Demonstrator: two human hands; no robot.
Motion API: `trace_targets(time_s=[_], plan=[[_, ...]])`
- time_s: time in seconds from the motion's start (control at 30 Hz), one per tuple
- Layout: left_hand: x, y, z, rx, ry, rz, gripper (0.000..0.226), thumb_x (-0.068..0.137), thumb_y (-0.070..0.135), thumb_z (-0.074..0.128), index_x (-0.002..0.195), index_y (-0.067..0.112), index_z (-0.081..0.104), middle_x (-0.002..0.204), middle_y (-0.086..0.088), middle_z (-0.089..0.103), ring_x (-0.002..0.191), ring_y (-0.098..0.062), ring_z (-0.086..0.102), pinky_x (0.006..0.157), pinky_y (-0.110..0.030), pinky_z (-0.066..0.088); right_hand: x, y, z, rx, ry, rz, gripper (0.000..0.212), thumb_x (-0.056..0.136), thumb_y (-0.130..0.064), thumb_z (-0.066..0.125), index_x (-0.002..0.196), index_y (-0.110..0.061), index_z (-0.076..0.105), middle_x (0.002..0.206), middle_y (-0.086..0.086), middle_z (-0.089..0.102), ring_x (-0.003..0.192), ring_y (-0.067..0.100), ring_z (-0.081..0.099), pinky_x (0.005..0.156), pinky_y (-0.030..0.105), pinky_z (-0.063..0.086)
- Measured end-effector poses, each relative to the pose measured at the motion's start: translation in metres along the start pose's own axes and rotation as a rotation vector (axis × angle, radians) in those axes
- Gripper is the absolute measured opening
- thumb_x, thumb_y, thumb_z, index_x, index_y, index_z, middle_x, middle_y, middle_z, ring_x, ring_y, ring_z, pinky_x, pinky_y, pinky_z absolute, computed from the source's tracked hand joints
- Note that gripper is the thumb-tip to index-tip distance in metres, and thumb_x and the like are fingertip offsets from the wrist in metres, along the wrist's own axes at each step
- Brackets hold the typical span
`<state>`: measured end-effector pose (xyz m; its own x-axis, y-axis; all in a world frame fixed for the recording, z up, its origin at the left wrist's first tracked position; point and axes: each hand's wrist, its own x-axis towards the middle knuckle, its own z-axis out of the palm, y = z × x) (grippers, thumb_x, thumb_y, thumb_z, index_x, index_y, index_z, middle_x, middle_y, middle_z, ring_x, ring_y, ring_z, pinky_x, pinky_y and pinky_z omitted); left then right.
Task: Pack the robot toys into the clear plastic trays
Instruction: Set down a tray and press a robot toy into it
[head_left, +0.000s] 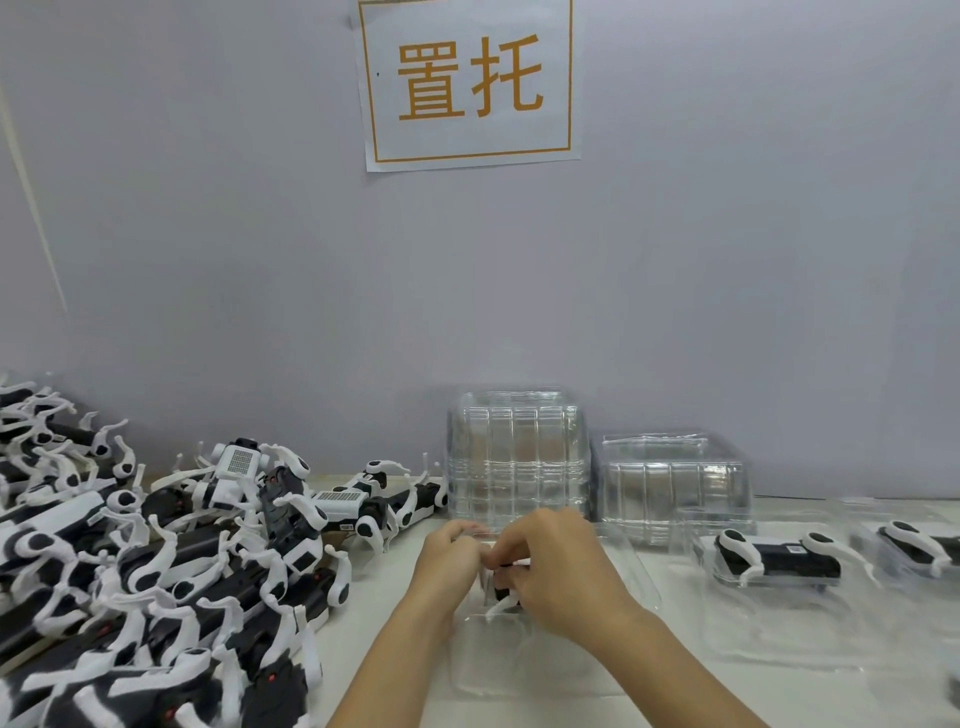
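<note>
Robot toy (506, 584), lower centre of the frame, is gripped by both the left hand (451, 558) and right hand (558, 566) over a clear tray (524, 660); its thin white legs may snag the rim, and forcing could crack the flimsy plastic.

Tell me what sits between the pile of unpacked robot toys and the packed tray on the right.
In the head view, both hands, left and right, holding a robot toy over a clear tray; behind them, two stacks of empty trays.
</note>
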<state>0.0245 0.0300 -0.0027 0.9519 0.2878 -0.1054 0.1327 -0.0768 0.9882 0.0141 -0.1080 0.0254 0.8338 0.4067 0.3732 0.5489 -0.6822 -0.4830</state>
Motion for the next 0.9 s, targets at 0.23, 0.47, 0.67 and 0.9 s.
trace_targets(time_s=[0.23, 0.47, 0.67, 0.9], plan=[[0.001, -0.001, 0.0, 0.004, -0.008, 0.02, 0.04, 0.062, -0.002, 0.059, 0.097, 0.014, 0.071, 0.103, -0.01, 0.073, 0.1, -0.026, 0.067, 0.095, -0.048, 0.054, 0.0, 0.001, -0.004, 0.012, -0.038, -0.024, 0.02, 0.082, -0.01, 0.073, 0.089, -0.028, 0.08, 0.09, -0.011, 0.077, 0.09, 0.005, 0.07, 0.086, 0.027, 0.056], [0.007, -0.004, 0.0, 0.046, 0.024, 0.054, 0.031, 0.08, -0.007, 0.057, 0.096, 0.016, 0.069, 0.105, -0.011, 0.071, 0.097, -0.023, 0.067, 0.087, -0.036, 0.055, 0.004, 0.016, -0.027, 0.083, -0.135, -0.022, 0.022, 0.09, -0.019, 0.07, 0.108, -0.029, 0.075, 0.1, -0.014, 0.073, 0.093, -0.002, 0.065, 0.08, 0.011, 0.05], [0.005, -0.001, -0.001, 0.229, 0.008, 0.124, 0.031, 0.086, 0.0, 0.055, 0.107, 0.022, 0.063, 0.116, 0.002, 0.064, 0.096, -0.008, 0.06, 0.069, -0.019, 0.044, 0.005, 0.059, -0.071, -0.183, -0.109, 0.223, 0.028, 0.091, -0.027, 0.069, 0.119, -0.027, 0.068, 0.121, -0.007, 0.063, 0.115, 0.012, 0.057, 0.097, 0.029, 0.047], [-0.011, 0.029, 0.011, 0.679, 0.082, 0.674, 0.027, 0.091, 0.02, 0.059, 0.114, 0.033, 0.06, 0.107, 0.021, 0.055, 0.111, -0.004, 0.046, 0.1, -0.025, 0.038, 0.004, 0.069, -0.072, -0.156, -0.239, 0.347, 0.034, 0.096, -0.031, 0.059, 0.129, -0.027, 0.052, 0.132, 0.004, 0.054, 0.102, 0.018, 0.06, 0.083, 0.029, 0.049]])
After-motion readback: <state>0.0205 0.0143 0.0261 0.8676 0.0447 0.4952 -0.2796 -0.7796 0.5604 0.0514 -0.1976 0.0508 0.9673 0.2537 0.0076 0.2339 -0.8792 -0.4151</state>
